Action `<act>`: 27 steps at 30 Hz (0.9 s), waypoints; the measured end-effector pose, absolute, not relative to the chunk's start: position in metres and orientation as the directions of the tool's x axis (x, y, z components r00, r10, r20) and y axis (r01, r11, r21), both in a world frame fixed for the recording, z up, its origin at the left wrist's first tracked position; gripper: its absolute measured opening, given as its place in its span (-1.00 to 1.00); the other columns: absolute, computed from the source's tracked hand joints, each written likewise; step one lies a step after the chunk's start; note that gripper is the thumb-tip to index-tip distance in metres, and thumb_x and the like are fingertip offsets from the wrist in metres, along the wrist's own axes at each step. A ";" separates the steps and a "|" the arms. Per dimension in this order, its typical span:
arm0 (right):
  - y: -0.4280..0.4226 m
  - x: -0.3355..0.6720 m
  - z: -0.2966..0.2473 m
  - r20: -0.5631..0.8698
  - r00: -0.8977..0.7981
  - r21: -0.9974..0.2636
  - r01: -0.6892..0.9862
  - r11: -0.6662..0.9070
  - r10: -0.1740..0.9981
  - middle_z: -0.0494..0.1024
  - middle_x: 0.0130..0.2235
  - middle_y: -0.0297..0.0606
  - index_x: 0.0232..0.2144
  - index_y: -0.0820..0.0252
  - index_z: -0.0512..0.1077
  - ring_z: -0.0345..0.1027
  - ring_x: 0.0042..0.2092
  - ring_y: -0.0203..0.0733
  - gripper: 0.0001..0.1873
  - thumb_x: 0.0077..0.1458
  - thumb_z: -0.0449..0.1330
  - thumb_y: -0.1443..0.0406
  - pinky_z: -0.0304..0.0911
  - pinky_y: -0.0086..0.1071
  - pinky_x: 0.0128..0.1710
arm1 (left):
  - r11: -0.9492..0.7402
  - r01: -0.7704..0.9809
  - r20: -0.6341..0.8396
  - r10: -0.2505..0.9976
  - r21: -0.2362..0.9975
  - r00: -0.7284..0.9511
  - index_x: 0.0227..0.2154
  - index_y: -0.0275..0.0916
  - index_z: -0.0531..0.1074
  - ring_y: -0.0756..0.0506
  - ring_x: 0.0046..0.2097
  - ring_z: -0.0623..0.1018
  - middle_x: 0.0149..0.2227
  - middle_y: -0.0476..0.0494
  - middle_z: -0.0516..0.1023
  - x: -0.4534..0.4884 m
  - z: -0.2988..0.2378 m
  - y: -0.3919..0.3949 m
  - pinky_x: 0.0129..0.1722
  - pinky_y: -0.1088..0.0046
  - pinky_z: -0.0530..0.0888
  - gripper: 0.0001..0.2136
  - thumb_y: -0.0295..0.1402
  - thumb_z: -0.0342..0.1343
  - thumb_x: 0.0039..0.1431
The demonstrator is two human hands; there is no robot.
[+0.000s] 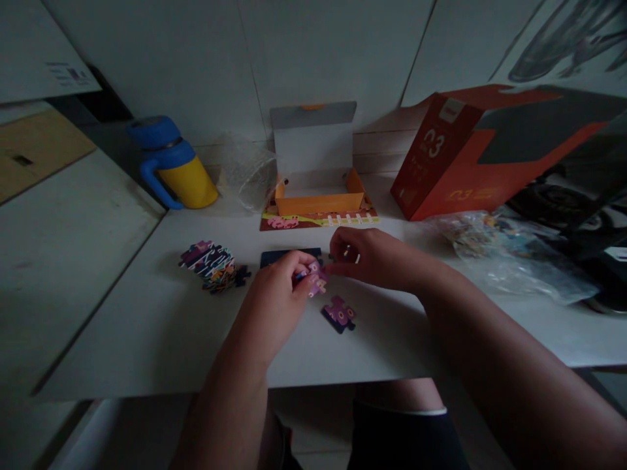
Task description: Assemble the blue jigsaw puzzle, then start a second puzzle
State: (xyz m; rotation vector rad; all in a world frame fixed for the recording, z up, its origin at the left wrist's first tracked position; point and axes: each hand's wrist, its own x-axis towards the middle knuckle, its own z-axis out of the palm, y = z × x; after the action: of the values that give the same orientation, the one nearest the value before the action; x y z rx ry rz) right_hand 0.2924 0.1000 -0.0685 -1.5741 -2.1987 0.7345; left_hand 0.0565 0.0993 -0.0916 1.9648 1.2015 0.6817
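My left hand [280, 287] is closed on several purple jigsaw puzzle pieces [317, 284] with eye-like spots, above the white table. My right hand [369, 258] is beside it, fingers curled and thumb reaching toward those pieces; what lies between its fingertips is hidden. Just behind the left hand a dark blue strip of puzzle [274, 257] lies flat, partly covered. Nearer me rests a purple and dark blue puzzle piece [339, 314]. To the left a heap of puzzle pieces [210, 264] is stacked, a dark piece [241, 275] at its right side.
An open orange box [318, 205] with its lid raised stands at the back. Clear plastic wrap [247, 173] and a blue and yellow jug [189, 179] are left of it. At right stand a large red box [441, 156] and a clear bag of pieces [490, 241].
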 end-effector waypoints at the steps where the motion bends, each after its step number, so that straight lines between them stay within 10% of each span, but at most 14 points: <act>1: 0.097 0.292 -0.066 -0.062 -0.311 -0.492 0.836 0.242 0.948 0.66 -0.27 -0.25 -0.21 0.13 0.52 0.44 -0.32 -0.17 -0.63 0.18 0.39 -0.03 0.17 -0.35 -0.34 | -0.289 0.511 0.056 0.904 0.810 0.424 -0.01 -0.11 0.56 -0.14 -0.12 0.71 -0.13 -0.09 0.73 0.053 -0.091 0.101 -0.12 0.34 0.56 -0.83 -0.41 0.18 0.41; 9: 0.056 0.259 -0.062 -0.260 -0.352 -0.167 0.933 0.317 0.899 0.64 0.03 0.11 0.00 0.21 0.55 0.61 -0.05 0.26 -0.23 -0.03 0.48 -0.23 0.41 -0.13 -0.16 | -0.281 0.571 0.026 0.911 0.771 0.412 -0.04 -0.04 0.67 -0.20 -0.03 0.74 -0.03 -0.10 0.76 0.040 -0.080 0.108 -0.07 0.25 0.63 -0.78 -0.36 0.13 0.42; 27: 0.062 0.280 -0.051 -0.313 -0.557 -0.491 0.788 0.371 0.769 0.69 -0.11 -0.25 -0.12 0.08 0.55 0.57 -0.15 -0.10 -0.74 0.15 0.27 0.44 0.35 -0.32 -0.20 | -0.333 0.545 -0.137 0.748 0.770 0.650 -0.22 -0.07 0.68 -0.15 -0.26 0.69 -0.24 -0.07 0.75 0.038 -0.085 0.108 -0.27 0.35 0.49 -0.79 -0.43 0.13 0.29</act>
State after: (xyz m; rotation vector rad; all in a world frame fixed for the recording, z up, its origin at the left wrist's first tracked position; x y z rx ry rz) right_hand 0.2803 0.0620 -0.0509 -1.4925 -2.6268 0.9692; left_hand 0.0376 0.1077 -0.0846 2.0264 1.0052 0.3050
